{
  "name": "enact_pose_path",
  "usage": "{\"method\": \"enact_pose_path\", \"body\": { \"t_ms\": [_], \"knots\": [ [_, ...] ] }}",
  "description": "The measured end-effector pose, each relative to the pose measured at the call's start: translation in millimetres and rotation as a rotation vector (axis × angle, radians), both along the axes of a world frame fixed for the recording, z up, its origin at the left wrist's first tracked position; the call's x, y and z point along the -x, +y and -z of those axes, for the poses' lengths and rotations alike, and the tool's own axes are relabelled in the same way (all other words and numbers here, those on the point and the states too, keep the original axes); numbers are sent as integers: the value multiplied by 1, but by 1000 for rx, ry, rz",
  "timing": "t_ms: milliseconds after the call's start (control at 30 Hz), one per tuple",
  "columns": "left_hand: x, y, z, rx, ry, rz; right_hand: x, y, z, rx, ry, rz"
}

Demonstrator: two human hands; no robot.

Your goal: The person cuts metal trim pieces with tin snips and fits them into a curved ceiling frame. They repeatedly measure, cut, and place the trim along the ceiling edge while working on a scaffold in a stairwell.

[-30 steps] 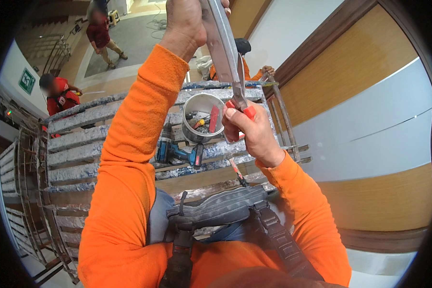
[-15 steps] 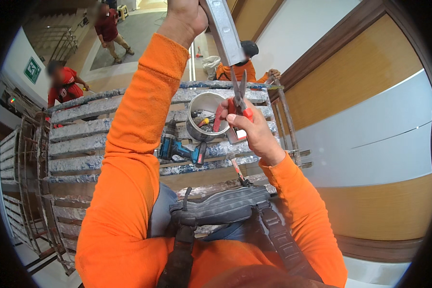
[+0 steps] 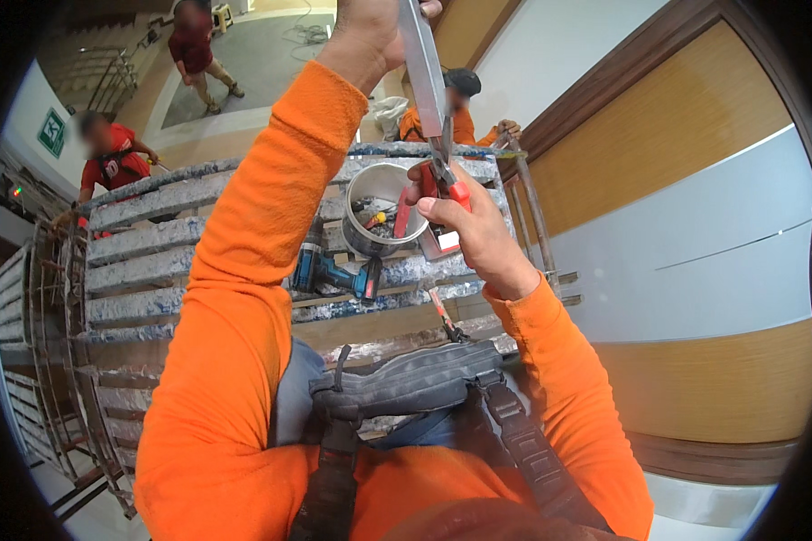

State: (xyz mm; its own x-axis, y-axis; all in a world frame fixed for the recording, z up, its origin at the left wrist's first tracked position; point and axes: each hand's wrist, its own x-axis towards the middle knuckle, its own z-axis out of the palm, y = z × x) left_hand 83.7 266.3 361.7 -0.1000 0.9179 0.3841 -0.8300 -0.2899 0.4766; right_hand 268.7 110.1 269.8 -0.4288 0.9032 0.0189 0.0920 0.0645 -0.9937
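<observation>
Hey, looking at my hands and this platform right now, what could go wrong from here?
The red-handled snips in your right hand meet the metal channel's end; a slip might cut your bare fingers.

If your left hand lost the channel, it could strike the person in orange beyond the platform's edge.

The drill lies loose on gapped boards, so a bump might shift it.

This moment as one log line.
left hand: grips metal channel | right hand: grips red-handled snips at channel's end | bucket: on slatted platform | drill: beside bucket
</observation>
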Motion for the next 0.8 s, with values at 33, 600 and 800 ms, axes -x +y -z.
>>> {"method": "enact_pose_path", "body": {
  "t_ms": [33,600,800],
  "knots": [
    [-2,-2,0,5,-1,-9,-1,0,2,8,15,7],
    [-7,-9,-2,-77,-60,51,-5,-1,-7,34,17,0],
    [-6,-15,-7,-218,-103,84,-3,-2,-4,6,-2,11]
  ]
}}
